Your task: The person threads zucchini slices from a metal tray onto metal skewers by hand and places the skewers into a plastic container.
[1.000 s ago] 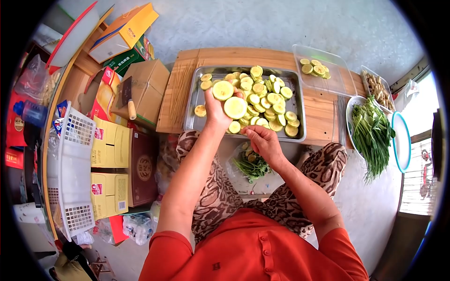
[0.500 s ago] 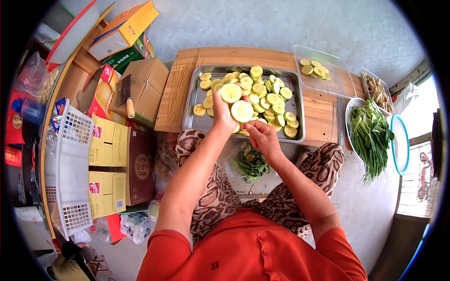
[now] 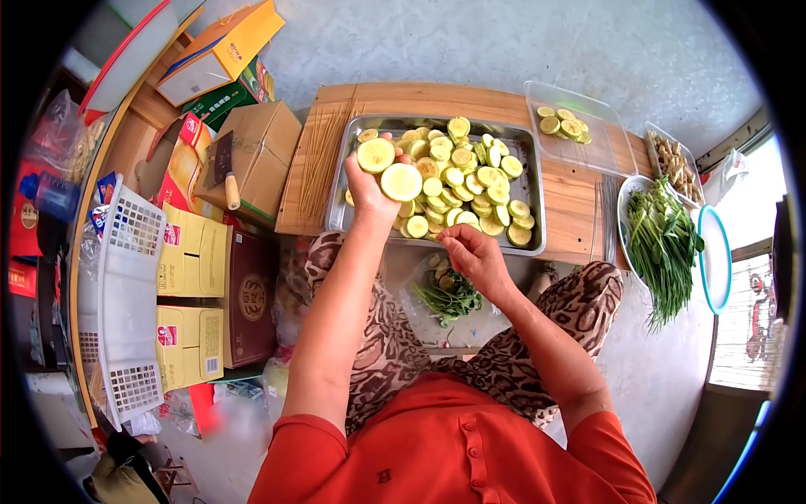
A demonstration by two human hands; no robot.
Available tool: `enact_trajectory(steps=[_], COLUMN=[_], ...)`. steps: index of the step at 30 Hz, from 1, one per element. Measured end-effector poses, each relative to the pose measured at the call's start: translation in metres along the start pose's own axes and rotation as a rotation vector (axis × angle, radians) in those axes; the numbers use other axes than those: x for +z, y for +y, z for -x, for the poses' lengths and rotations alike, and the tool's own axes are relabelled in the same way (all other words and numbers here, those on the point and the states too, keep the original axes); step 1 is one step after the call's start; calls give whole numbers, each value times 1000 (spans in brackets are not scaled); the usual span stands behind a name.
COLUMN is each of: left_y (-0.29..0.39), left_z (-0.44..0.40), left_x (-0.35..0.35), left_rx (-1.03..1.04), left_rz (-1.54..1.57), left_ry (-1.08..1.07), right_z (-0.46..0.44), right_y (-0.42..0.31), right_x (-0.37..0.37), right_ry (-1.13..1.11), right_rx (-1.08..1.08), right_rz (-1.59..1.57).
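My left hand (image 3: 369, 193) is closed around a few round zucchini slices (image 3: 401, 182), cut faces up, over the left part of a metal tray (image 3: 540, 189). More zucchini slices (image 3: 491, 178) are heaped in the tray. At the tray's front edge my right hand (image 3: 474, 259) is closed in a pinch, thumb against fingers. Whatever the pinch holds is too thin to make out. Thin wooden skewers (image 3: 319, 164) lie on the board to the left of the tray.
The tray rests on a wooden table (image 3: 571, 210). At its right are a clear plastic container (image 3: 604, 126) with slices, metal skewers (image 3: 606, 218) and a bowl of leafy greens (image 3: 663, 244). Cardboard boxes (image 3: 191, 256) and a white basket (image 3: 126, 294) stand left. A bag of greens (image 3: 449, 294) sits below.
My left hand has moved left with its zucchini slices, away from my right hand. The right hand stays near the tray's front edge, still pinched, and has shifted slightly down.
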State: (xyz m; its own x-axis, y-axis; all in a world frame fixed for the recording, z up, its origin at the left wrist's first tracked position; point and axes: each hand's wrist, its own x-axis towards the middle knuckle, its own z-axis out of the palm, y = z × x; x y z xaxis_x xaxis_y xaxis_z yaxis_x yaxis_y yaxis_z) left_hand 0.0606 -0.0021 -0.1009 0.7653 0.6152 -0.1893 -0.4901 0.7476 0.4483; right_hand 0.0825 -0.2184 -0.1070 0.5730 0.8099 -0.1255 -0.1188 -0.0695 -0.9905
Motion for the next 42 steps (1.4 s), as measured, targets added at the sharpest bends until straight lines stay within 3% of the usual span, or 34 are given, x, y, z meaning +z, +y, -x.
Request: enact_trajectory(steps=[4,7,10,12,14,20,32,37,42], left_y=[0,-7,-11,-9,-6,-5,-9,-13,-18], left_z=[3,6,-5,4,6,8,8,7,7], left_x=[-6,-1,-22,-8,-8,-4,4,8,9], left_rx=[-34,-24,27,34,14,8,1,-6,-16], left_rz=[10,-72,-138,-289,-315,-385,-485,-505,-529], left_ry=[-69,70,27,156,69,67,52,59,40], right_z=[10,13,10,7,3,-14,-81,-126,-146], right_y=[-6,-11,-7,-15,-31,-55,4,36,45], right_x=[-2,-6,-20,-40,-66,-161,-334,-378,-403], right_ry=[96,109,171,200,227,434,859,1016,948], right_rx=[-104,4,-142,-86,-73,-69,25,26,130], right_rz=[253,109,101,102,102,125,325,683,399])
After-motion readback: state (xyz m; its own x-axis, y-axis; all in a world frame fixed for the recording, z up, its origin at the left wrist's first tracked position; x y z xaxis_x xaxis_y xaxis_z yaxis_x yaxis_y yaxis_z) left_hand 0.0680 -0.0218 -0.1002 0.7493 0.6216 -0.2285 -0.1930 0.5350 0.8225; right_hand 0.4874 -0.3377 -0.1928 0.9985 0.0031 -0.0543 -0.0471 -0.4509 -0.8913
